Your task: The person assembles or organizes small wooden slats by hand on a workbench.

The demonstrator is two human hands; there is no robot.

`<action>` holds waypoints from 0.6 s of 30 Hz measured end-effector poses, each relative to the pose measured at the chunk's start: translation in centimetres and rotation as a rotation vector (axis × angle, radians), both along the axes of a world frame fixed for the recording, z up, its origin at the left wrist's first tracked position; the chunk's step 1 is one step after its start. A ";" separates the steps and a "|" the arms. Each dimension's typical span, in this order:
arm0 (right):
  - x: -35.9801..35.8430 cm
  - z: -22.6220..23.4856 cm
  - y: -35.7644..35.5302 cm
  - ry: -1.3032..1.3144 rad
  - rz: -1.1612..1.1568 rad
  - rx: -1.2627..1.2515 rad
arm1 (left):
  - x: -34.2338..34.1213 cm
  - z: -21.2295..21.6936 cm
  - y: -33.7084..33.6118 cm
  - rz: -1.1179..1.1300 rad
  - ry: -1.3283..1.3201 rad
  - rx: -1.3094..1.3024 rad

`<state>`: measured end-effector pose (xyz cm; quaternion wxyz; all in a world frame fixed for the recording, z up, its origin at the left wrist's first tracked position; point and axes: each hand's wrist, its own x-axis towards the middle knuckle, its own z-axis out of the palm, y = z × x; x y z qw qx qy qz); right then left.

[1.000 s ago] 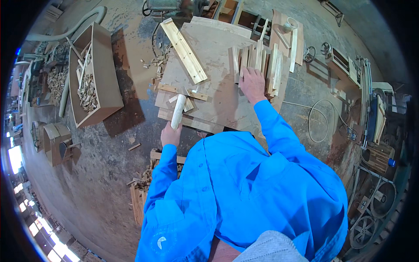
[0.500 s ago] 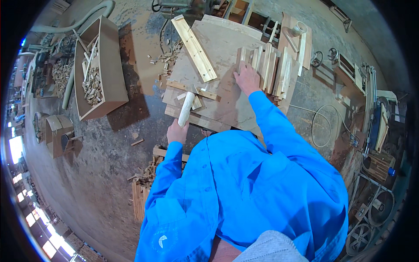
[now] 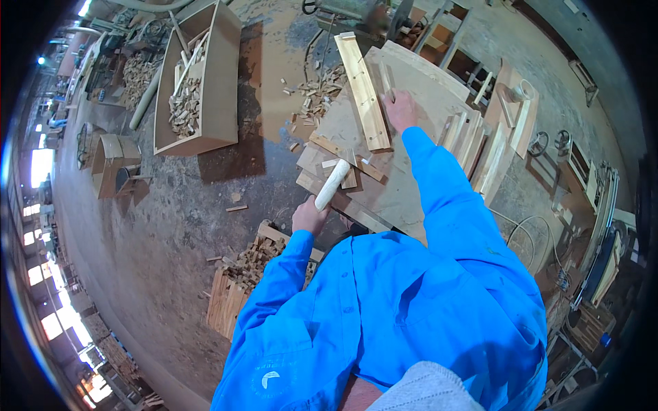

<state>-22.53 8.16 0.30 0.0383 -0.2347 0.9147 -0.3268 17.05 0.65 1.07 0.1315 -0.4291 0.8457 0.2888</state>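
Note:
My left hand (image 3: 310, 216) is closed round the lower end of a thick, whitish stick-like handle (image 3: 332, 183). The handle's upper end lies over some small crossed wood pieces (image 3: 349, 179) near the table's front left edge; I cannot tell what is at that end. Farther up the table, my right hand (image 3: 400, 111) grips a short wood strip (image 3: 387, 77), which points away from me. Just left of it lies a long pale board (image 3: 363, 92) with several small pegs or nails along it. A row of wood strips (image 3: 462, 140) rests to the right on the worktable (image 3: 404, 179).
A large open box (image 3: 223, 109) of wood offcuts stands on the floor at the left. Scraps (image 3: 319, 96) are scattered beyond the table's left edge. Close by my left arm sits a pile of wood blocks (image 3: 253, 264). Machinery (image 3: 349, 10) stands at the far side.
My right hand has moved left and away from the row of strips, taking one strip toward the long board. The left hand still holds the white handle. The whole view has shifted.

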 end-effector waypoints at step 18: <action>-4.1 -0.1 -5.3 0.004 0.063 -0.005 | -2.6 0.2 -0.4 -0.036 -0.007 0.030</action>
